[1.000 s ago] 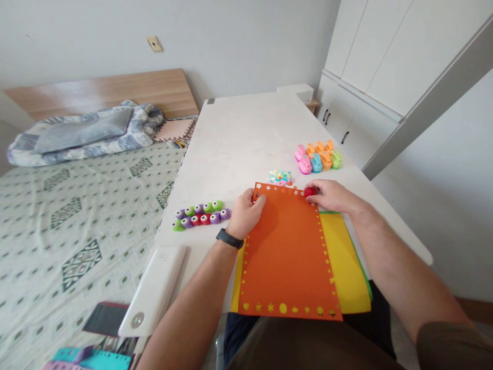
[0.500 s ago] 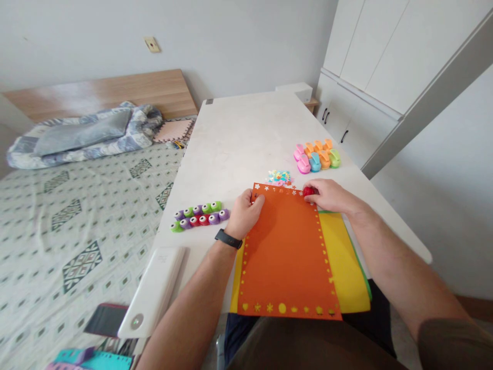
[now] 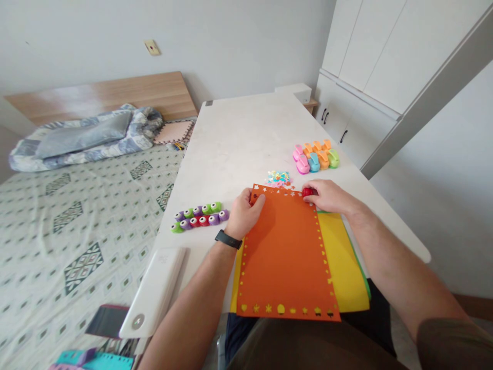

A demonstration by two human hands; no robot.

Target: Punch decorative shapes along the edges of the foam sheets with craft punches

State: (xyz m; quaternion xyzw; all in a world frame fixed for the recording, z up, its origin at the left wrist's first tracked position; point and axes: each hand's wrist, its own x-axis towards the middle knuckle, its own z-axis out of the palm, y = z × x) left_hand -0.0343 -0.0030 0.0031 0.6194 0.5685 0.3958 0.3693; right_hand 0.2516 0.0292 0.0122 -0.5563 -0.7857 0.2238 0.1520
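Note:
An orange paper sheet (image 3: 287, 252) with punched shapes along its edges lies on a yellow sheet (image 3: 344, 267) on the white table (image 3: 239, 139). My left hand (image 3: 243, 213) is closed on the orange sheet's far left corner and pinches it. At the far right corner, my right hand (image 3: 327, 196) is closed on a small red punch (image 3: 307, 192) set on the sheet's edge. A little heap of coloured paper cut-outs (image 3: 279, 178) lies just beyond the sheet.
A double row of small purple, green and red punches (image 3: 200, 216) lies left of my left hand. Larger pink, orange, blue and green punches (image 3: 316, 155) stand at the far right. A white flat device (image 3: 156, 290) lies at the table's near left edge, beside a bed (image 3: 77, 216).
The orange sheet has shifted slightly leftwards under the red punch. Both hands keep their holds.

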